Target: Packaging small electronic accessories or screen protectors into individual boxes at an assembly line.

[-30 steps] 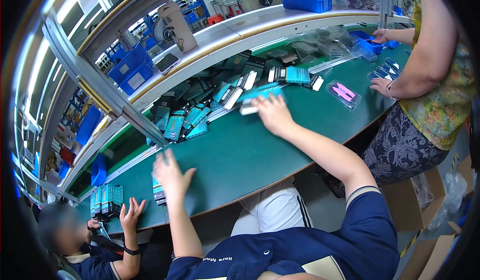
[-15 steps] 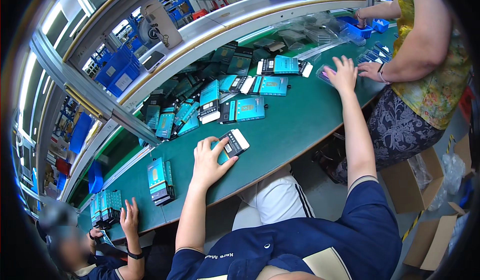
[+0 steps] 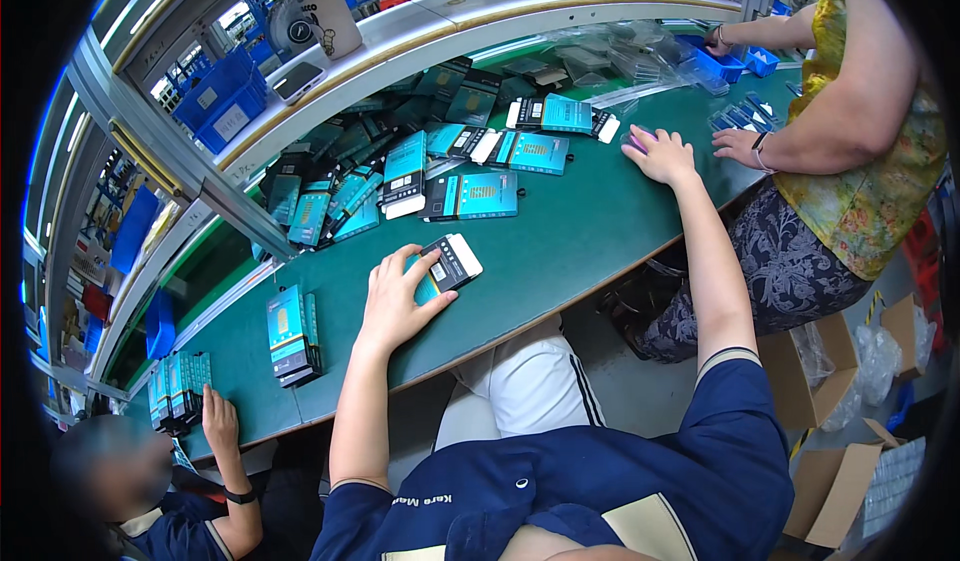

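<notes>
My left hand [image 3: 395,306] grips a small teal and black cardboard box [image 3: 437,272] lying on the green tabletop. Fingers and thumb hold it along its sides, and a white end flap [image 3: 463,253] stands out at its far right end. Out to the right, my right hand [image 3: 662,157] has its fingers closed on a small purple item [image 3: 638,141], mostly covered by the fingers. Just left of that hand, a teal and black box with white open flaps [image 3: 562,116] lies at the edge of a heap of similar boxes [image 3: 345,176].
A neat stack of boxes [image 3: 292,333] stands left of me, near a co-worker's hand [image 3: 220,423]. To the right, another person's hand [image 3: 738,147] rests by several small packs [image 3: 745,113]. A shelf [image 3: 440,21] with a blue bin [image 3: 222,106] runs behind the bench.
My right hand has closed over the purple item and drawn it leftward, away from the co-worker's hand. My left hand keeps its hold on the box. The whole view has shifted slightly.
</notes>
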The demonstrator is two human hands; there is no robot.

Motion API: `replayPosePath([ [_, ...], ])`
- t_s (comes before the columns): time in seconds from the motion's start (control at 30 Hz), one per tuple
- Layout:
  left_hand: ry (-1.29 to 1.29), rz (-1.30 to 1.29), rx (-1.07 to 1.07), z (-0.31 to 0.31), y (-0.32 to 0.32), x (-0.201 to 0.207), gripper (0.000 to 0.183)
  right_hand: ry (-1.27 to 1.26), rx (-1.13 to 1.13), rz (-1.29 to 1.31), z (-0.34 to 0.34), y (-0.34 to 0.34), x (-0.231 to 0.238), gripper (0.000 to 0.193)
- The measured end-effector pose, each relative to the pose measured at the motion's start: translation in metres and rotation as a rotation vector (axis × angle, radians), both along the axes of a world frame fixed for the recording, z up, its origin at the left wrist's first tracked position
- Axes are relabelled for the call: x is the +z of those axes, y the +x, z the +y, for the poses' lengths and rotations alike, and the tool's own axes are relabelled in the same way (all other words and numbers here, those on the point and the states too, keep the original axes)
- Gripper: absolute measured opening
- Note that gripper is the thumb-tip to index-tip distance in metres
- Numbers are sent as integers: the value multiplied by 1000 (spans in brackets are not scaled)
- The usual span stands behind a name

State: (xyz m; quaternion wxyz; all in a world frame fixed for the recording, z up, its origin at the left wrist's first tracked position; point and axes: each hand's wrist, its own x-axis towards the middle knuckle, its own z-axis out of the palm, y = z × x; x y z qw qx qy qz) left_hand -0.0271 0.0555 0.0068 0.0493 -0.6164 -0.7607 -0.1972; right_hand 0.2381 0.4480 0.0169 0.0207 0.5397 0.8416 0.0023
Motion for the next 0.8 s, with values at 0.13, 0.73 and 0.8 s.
replayPosePath([
  [0.13, -1, -4, -8, 3, 3, 3, 61, 192, 102, 198, 35, 6, -51, 54],
  [0.73, -22, -29, -29, -3, -1, 3, 61, 176, 599, 254, -153, -42, -30, 44],
  [0.8, -3, -24, -36, -2, -1, 4, 60, 195, 633, 313, -154, -45, -39, 43],
])
